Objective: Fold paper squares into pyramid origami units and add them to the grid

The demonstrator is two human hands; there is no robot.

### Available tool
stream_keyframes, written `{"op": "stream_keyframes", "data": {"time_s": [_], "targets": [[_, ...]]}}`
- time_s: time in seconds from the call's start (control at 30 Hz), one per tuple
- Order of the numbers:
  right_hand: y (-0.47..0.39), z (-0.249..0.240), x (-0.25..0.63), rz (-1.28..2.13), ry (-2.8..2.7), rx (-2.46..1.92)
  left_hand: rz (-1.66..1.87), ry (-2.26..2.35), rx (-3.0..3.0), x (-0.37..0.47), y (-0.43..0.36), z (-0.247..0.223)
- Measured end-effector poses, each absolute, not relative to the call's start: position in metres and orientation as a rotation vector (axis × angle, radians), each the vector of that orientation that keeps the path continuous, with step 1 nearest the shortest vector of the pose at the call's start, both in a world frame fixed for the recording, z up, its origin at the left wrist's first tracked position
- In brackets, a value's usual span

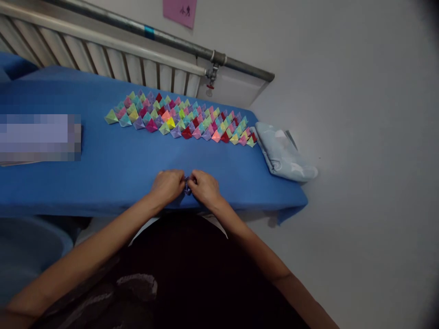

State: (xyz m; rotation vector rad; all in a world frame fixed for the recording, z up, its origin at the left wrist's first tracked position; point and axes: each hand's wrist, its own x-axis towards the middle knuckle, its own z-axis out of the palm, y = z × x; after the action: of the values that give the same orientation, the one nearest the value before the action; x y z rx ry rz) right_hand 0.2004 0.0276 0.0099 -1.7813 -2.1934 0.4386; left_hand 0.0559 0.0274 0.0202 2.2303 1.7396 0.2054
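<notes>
Purple folded paper (187,187), its visible length running twelve-to-six, is pinched by our curled left fingers (180,176) at nine o'clock and right fingers (194,176) at three, equally near.

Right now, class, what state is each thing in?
Left hand: closed on purple folded paper.
Right hand: closed on it too.
Purple folded paper: held, partly hidden.
Colourful origami pieces: folded, in rows.
Blue cloth: spread, corner hanging.
Light-blue patterned fabric: folded.
Red-handled radiator valve: cannot tell.
</notes>
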Motion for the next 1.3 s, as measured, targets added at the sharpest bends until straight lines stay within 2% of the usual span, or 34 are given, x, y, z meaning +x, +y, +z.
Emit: {"op": "stream_keyframes", "data": {"time_s": [0.2, 0.43, 0.67, 0.77, 0.87, 1.3], "targets": [[0.033, 0.009, 0.202, 0.476, -2.163, -1.759, 0.279, 1.723, 2.205, 0.058, 0.029, 0.015], [0.036, 0.003, 0.229, 1.025, -1.721, -1.473, 0.331, 1.500, 2.089, 0.031, 0.034, 0.017], [-0.007, -0.014, 0.245, 0.793, -1.527, -1.318, 0.961, 1.398, 2.015, 0.011, 0.013, -0.021], [-0.017, -0.013, 0.246, 0.684, -1.588, -1.283, 1.113, 1.362, 2.056, 0.013, 0.007, -0.031], [-0.021, -0.012, 0.244, 0.596, -1.661, -1.262, 1.154, 1.348, 2.091, 0.014, 0.005, -0.033], [-0.022, -0.008, 0.222, 0.605, -1.866, -1.318, 1.027, 1.432, 2.183, 0.017, 0.003, -0.033]]}}
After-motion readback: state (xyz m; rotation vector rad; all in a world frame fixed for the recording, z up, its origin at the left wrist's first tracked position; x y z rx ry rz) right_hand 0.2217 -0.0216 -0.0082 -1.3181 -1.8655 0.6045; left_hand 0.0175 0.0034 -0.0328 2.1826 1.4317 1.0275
